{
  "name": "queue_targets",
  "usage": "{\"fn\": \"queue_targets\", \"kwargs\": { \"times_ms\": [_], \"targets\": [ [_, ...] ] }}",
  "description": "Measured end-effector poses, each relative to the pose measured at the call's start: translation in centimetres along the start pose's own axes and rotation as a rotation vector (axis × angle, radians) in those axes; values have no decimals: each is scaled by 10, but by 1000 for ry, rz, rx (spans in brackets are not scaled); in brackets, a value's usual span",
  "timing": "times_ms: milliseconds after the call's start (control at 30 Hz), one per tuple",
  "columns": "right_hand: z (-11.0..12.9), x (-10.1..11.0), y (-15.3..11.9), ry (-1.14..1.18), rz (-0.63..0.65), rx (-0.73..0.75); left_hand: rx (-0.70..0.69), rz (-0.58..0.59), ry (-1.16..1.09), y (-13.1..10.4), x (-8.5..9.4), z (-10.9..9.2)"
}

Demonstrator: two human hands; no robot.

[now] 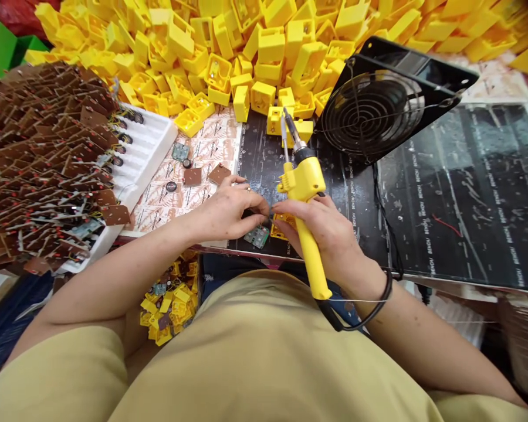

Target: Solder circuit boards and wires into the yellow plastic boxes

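Observation:
My right hand (330, 228) is wrapped round a yellow soldering iron (308, 246) with a solder feed tube beside its metal tip. The tip points away from me, toward the pile of yellow housings (264, 47). Thumb and fingers of the same hand also reach a small yellow plastic housing (282, 226) at the bench's front edge. Close beside it, my left hand (229, 208) has its thumb and index finger pinched together; what lies between them is too small to make out. Just under those fingertips is a green circuit board (257, 237).
A black fan (369, 111) stands right of the iron, its cable running down the bench. At left, a white foam tray (147, 146) bears many brown boards (39, 152). Loose brown boards (192, 176) lie nearer. Below the bench edge are more yellow housings (171, 308).

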State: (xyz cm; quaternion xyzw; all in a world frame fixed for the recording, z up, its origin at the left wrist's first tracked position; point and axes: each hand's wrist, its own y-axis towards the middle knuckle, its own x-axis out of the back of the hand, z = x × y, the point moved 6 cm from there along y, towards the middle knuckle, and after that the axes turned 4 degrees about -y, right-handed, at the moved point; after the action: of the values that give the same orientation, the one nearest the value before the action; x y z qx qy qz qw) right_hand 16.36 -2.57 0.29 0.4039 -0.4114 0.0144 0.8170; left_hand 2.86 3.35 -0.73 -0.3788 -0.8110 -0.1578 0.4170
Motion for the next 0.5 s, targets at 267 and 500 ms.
{"fn": "queue_targets", "kwargs": {
  "times_ms": [267, 500],
  "targets": [
    [-4, -2, -3, 8, -76, -109, 129, -100, -172, -4, -3, 2],
    [-7, 15, -6, 48, -104, -139, 172, -210, -228, -4, -2, 2]
  ]
}}
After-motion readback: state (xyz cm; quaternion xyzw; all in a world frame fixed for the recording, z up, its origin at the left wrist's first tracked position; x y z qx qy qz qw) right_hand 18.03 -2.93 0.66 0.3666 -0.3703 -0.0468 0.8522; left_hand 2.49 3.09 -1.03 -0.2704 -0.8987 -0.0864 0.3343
